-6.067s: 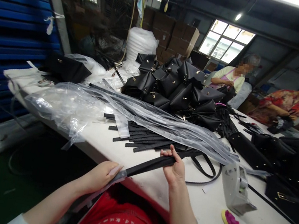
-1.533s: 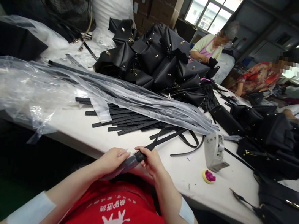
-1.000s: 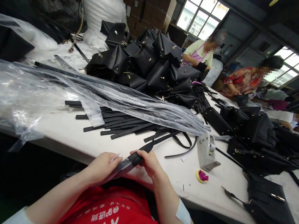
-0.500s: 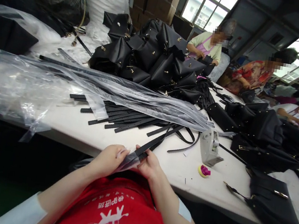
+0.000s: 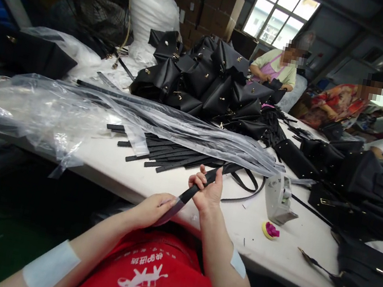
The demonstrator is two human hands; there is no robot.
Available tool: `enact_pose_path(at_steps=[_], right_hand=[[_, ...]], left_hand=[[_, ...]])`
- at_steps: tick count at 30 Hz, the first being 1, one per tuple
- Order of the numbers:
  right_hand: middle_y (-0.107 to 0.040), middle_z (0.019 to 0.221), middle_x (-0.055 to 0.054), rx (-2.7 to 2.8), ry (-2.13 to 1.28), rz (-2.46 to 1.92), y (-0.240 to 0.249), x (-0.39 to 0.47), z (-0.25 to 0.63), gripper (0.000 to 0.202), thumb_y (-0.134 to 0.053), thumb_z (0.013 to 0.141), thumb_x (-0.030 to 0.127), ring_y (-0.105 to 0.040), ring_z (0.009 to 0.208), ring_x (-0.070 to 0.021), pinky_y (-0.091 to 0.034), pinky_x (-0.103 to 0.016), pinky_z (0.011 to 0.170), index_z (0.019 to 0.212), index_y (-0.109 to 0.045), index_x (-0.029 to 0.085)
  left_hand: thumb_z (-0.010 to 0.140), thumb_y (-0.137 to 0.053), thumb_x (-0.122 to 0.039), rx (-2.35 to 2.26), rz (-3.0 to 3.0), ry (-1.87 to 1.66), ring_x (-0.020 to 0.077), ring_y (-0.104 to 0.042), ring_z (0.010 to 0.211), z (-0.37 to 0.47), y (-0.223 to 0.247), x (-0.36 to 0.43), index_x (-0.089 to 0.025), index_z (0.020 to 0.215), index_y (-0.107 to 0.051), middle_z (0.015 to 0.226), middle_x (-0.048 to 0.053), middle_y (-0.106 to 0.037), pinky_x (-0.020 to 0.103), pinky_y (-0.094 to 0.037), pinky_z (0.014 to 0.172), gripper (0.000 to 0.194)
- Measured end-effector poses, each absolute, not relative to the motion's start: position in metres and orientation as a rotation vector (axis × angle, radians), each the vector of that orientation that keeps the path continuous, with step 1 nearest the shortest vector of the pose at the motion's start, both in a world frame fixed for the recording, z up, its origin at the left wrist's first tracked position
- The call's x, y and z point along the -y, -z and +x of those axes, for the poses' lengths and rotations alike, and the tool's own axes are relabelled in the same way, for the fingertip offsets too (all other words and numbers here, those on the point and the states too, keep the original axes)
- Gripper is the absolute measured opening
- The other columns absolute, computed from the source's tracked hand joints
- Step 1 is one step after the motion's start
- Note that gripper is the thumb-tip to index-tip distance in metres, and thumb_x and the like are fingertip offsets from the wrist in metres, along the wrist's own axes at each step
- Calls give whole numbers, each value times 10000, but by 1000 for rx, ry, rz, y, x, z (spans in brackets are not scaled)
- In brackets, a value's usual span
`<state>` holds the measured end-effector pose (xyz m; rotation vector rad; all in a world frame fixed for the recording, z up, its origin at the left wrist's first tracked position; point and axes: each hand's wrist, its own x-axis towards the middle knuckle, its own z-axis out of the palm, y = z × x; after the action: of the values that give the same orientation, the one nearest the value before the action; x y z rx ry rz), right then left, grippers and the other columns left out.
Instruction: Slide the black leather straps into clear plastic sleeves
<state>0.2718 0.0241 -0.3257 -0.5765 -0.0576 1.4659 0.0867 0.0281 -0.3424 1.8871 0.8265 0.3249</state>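
A black strap [image 5: 187,196] runs up from my lap over the table's front edge, its lower part inside a clear plastic sleeve [image 5: 169,213]. My left hand [image 5: 155,210] grips the sleeved lower part. Further up, my right hand [image 5: 207,188] is closed round the bare strap, thumb pointing up. Beyond my hands, several loose black straps [image 5: 163,153] lie fanned out on the white table [image 5: 107,161]. Long clear sleeves with straps inside [image 5: 186,130] lie across them.
Black bags [image 5: 203,76] are heaped at the back, more bags [image 5: 352,177] to the right. A tape dispenser [image 5: 278,198] and a yellow ring with purple material [image 5: 270,230] stand right of my hands. Crumpled plastic [image 5: 42,107] covers the left. People work across the table.
My right hand has moved up and away along the strap, apart from my left hand. The camera view has turned a little to the left.
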Motion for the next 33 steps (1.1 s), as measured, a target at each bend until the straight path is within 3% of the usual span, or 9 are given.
enact_pose_path(at_steps=[4, 7, 10, 14, 16, 20, 23, 29, 33], right_hand=[[-231, 435, 129, 171, -1448, -700, 323, -29, 278, 240, -529, 921, 365, -113, 367, -52, -465, -211, 614, 808, -628, 178], [-294, 427, 123, 227, -1372, -720, 325, -28, 271, 286, -510, 935, 412, -173, 366, -51, -486, -234, 677, 816, -633, 183], [-401, 446, 102, 268, -1298, -777, 333, -21, 244, 328, -567, 888, 493, -292, 387, -54, -499, -294, 769, 751, -599, 196], [-512, 495, 46, 303, -1332, -863, 343, -11, 209, 389, -647, 791, 572, -440, 460, -99, -498, -349, 726, 721, -585, 194], [-471, 478, 63, 285, -1377, -844, 342, -14, 213, 340, -692, 772, 508, -413, 447, -92, -491, -331, 684, 714, -574, 195], [-277, 427, 125, 182, -1329, -724, 331, -31, 263, 216, -654, 839, 340, -219, 390, -59, -481, -265, 656, 716, -542, 203], [-216, 413, 133, 155, -1286, -724, 326, -41, 285, 197, -595, 886, 339, -146, 384, -67, -480, -252, 641, 745, -564, 205], [-220, 403, 138, 246, -1386, -762, 342, -32, 224, 275, -642, 837, 470, -159, 381, -62, -481, -267, 667, 786, -595, 204], [-264, 408, 131, 302, -1466, -753, 345, -28, 220, 257, -703, 786, 429, -223, 385, -53, -485, -273, 693, 786, -624, 185]], left_hand=[[901, -365, -521, -759, 1792, -290, 180, -569, 648, 91, 344, -27, -147, 743, -640, 699, 51, -671, 268, -429, 629, 490], [926, -316, -505, -835, 1737, -380, 194, -611, 668, 93, 342, -28, -144, 787, -642, 737, 72, -700, 281, -450, 656, 506], [933, -277, -501, -929, 1815, -479, 204, -588, 647, 96, 338, -29, -177, 698, -586, 676, 63, -660, 302, -435, 663, 506], [919, -280, -491, -981, 1882, -536, 216, -555, 674, 91, 337, -27, -206, 674, -517, 697, 60, -626, 316, -411, 675, 444], [915, -277, -486, -1025, 1917, -521, 210, -539, 650, 81, 338, -27, -217, 646, -488, 673, 48, -611, 311, -401, 653, 434], [907, -293, -524, -1070, 1897, -360, 201, -522, 576, 54, 339, -33, -221, 588, -483, 580, 29, -592, 305, -391, 616, 479], [901, -300, -545, -1057, 1825, -272, 206, -559, 583, 47, 335, -40, -208, 615, -555, 597, 36, -637, 300, -406, 622, 510], [909, -286, -502, -1033, 1907, -364, 201, -531, 597, 72, 332, -44, -210, 616, -520, 611, 33, -612, 294, -378, 610, 475], [914, -274, -470, -1070, 1922, -392, 199, -519, 597, 76, 338, -42, -214, 618, -497, 623, 39, -608, 294, -357, 600, 451]])
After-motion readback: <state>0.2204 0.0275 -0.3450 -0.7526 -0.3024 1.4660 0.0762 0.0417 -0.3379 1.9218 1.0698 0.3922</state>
